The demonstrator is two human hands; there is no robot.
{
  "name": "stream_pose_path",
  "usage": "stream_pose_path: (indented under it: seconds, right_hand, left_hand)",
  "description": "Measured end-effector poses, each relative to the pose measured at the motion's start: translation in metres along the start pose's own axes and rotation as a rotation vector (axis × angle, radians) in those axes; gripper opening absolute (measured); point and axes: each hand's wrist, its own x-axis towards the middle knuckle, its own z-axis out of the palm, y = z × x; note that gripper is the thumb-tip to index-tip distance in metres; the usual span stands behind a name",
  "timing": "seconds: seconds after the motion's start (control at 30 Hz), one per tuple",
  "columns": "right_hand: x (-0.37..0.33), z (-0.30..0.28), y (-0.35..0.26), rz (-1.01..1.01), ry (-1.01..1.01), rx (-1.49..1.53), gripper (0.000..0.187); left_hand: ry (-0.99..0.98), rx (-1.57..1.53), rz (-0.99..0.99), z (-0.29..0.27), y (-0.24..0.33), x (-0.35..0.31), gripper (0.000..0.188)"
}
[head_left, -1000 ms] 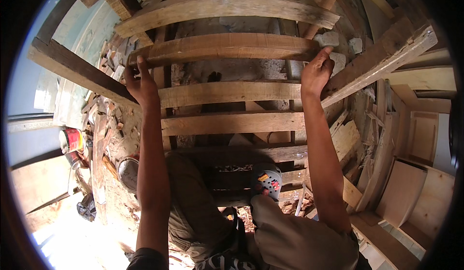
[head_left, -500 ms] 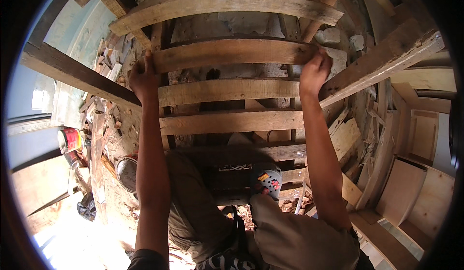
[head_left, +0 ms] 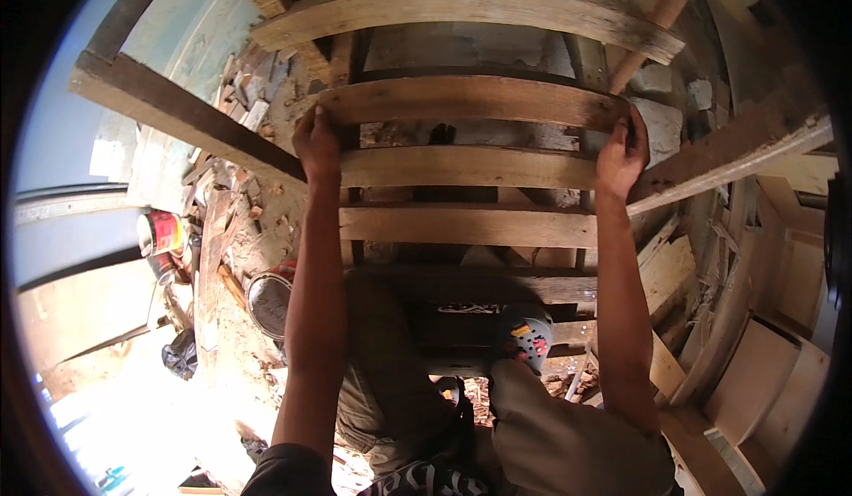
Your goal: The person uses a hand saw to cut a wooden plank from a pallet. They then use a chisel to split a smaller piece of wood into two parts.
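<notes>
Left hand (head_left: 318, 147) and right hand (head_left: 623, 152) seemingly grip one plank (head_left: 470, 99).

The slats (head_left: 475, 100) are matt wood, the bag (head_left: 180, 355) glossy plastic.

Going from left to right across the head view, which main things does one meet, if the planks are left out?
Red-labelled bucket, round bucket, left hand, grey shoe, right hand, small pale block.

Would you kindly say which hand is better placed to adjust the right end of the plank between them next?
Probably the right hand: it is at that end of the plank, while the left hand is at the opposite end.
</notes>
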Motion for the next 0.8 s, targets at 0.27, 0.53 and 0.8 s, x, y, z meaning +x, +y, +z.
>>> stream_pose_path:
  seconds: [0.27,0.53,0.8]
  right_hand:
    - [-0.002,0.008,-0.024,-0.035,-0.074,-0.001,0.038]
    - [-0.003,0.008,-0.024,0.004,-0.060,0.013,0.037]
    - [-0.010,0.009,-0.029,0.102,-0.088,-0.067,0.047]
  left_hand:
    - [0.069,0.014,0.002,-0.010,0.016,-0.007,0.039]
    - [0.051,0.029,-0.010,-0.006,0.021,-0.010,0.041]
    - [0.004,0.027,-0.009,-0.012,0.009,-0.005,0.045]
